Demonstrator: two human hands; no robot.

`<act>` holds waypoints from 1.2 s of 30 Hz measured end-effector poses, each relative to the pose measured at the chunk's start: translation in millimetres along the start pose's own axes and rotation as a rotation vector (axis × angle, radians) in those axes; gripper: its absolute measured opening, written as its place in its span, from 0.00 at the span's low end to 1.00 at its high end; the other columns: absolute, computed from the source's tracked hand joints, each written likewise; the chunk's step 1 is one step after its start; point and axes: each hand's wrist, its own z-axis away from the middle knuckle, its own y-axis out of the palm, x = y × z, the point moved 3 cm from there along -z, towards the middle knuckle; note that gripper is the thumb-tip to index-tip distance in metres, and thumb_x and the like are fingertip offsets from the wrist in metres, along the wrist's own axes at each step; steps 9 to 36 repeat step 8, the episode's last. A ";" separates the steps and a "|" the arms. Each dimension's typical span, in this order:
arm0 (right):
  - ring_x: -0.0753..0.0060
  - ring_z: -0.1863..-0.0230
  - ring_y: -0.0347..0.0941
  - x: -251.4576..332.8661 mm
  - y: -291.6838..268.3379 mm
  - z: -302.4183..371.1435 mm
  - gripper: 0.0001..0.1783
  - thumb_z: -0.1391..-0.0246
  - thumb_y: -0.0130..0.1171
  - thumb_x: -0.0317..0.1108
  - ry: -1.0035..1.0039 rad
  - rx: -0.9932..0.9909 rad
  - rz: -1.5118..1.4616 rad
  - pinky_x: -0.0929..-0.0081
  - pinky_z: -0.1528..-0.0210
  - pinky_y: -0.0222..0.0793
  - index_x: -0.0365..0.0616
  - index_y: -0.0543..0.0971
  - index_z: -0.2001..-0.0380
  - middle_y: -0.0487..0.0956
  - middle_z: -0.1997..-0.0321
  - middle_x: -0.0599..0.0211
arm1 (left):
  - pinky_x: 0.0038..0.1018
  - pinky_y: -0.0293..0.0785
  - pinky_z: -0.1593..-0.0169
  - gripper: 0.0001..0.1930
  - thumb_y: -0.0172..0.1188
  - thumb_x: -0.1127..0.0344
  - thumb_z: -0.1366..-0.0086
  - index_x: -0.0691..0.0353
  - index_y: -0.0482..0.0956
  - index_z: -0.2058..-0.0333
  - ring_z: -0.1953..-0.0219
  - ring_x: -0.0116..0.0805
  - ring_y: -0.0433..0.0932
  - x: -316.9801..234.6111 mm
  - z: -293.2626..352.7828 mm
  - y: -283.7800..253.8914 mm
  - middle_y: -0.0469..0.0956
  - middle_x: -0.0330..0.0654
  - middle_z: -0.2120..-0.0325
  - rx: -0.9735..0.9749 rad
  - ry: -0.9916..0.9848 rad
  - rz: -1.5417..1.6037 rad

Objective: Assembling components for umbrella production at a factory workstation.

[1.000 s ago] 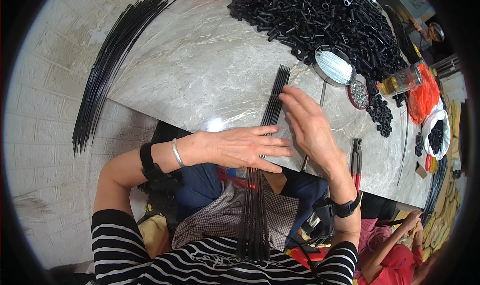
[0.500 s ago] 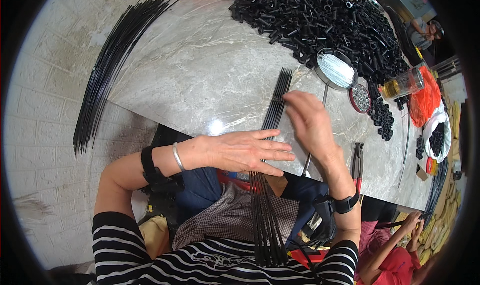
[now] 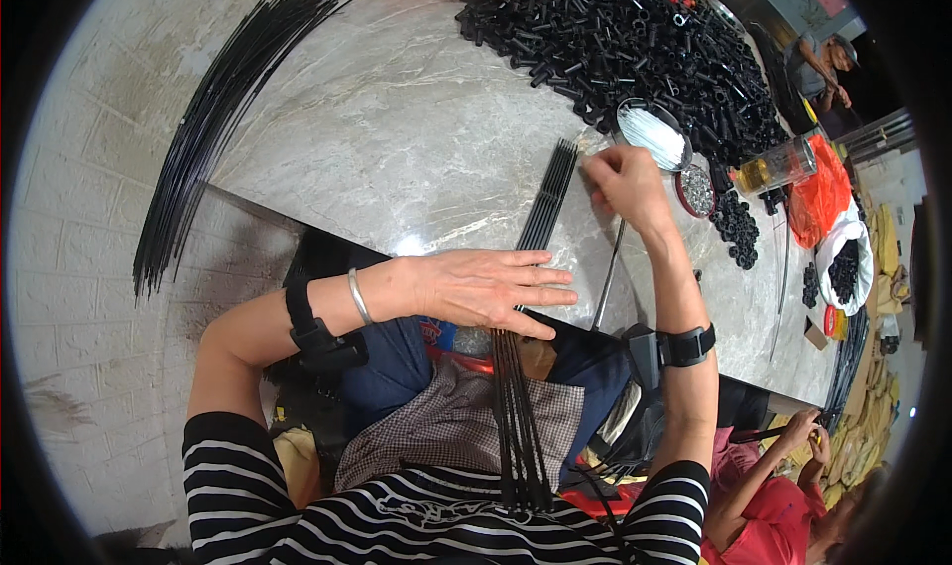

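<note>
My left hand lies flat with fingers spread across a row of thin black rods, pressing them on the table's near edge. Side by side, their far ends rest on the tabletop, while their near ends hang over my lap. To the right of the far tips is my right hand, raised and apart from the rods. Its fingers are curled together in a pinch; whatever they hold, if anything, is too small to make out. Just beyond it stands a round dark pan of thin white sticks, its long handle running toward me.
A heap of short black tubes covers the grey marbled table's far right. Nearby are a red dish of small metal pieces, black rings and a clear jar. Long black rods overhang the left edge. A co-worker sits at right.
My right hand has moved from beside the rods to farther up and right, and its fingers have curled together. My left hand stays on the rods. The view has shifted slightly.
</note>
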 end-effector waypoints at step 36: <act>0.81 0.85 0.69 11.6 12.5 4.3 0.14 0.50 0.62 0.37 0.060 0.024 0.056 0.81 0.84 0.62 0.33 0.81 0.75 0.75 0.85 0.67 | 0.41 0.50 0.32 0.21 0.50 0.61 0.40 0.42 0.71 0.47 0.34 0.42 0.55 -6.9 3.7 0.7 0.59 0.44 0.38 0.028 0.053 -0.109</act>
